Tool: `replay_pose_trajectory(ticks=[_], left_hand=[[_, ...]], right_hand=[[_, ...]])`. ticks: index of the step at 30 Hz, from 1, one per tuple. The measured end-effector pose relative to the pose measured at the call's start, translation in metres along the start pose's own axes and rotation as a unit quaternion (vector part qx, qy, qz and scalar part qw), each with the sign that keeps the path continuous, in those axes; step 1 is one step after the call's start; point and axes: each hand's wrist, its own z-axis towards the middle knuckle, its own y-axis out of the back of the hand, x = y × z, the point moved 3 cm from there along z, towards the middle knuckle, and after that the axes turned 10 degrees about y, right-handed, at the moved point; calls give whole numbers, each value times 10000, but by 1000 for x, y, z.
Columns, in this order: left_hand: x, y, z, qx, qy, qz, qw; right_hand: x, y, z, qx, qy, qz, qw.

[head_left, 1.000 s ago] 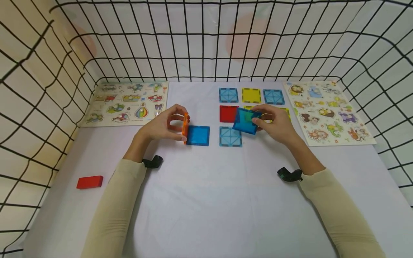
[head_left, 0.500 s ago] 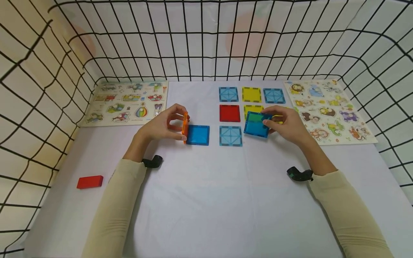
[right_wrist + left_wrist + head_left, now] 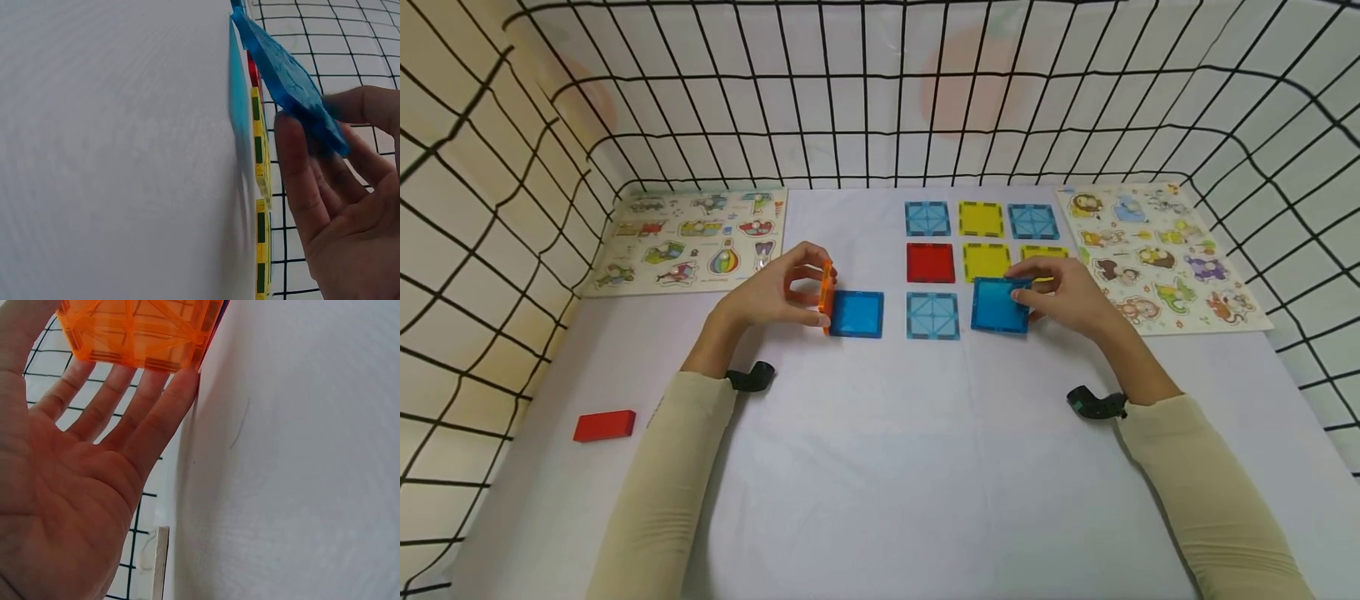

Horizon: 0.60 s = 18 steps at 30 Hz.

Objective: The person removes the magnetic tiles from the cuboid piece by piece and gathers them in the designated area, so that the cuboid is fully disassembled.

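Observation:
My left hand [image 3: 765,293] holds an orange magnetic tile [image 3: 826,297] on edge, upright along the left side of a blue magnetic tile [image 3: 858,314] lying flat. In the left wrist view, the fingertips touch the edge of that orange tile [image 3: 140,334]. My right hand [image 3: 1063,293] pinches another blue magnetic tile [image 3: 997,305] by its right side. The right wrist view shows this held tile [image 3: 284,72] tilted, with its near part raised off the white cloth. Left of it lies a light-blue tile [image 3: 932,316]; yellow tiles [image 3: 987,262] lie just behind.
Further back are a red tile [image 3: 930,263] and several light-blue and yellow tiles in rows. Picture boards lie at left [image 3: 688,242] and right [image 3: 1161,258]. A red block [image 3: 604,426] sits at the left front. Black wire mesh [image 3: 880,100] borders the table.
My right hand has carried its blue tile rightward, off the red tile, then lowered it toward the cloth and straightened it. My left hand stays at the upright orange tile.

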Motion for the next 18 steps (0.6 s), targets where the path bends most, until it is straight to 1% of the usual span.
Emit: replay_pose_trajectory(ticks=[4,7,12,18], left_hand=[[0,0,0,-24,34,10,10000],[0,0,0,-54,55,25,10000],[1,0,0,-40,82,-8,10000],[1,-1,1,-11,27,-2,10000]], right_hand=[[-3,-2,0,380,-112,-562,9976],[-2,-5,0,591,13,-1001,9932],[1,-10,-1,713,275,-1547,9850],[1,-12,-3,788,400,-1921,9774]])
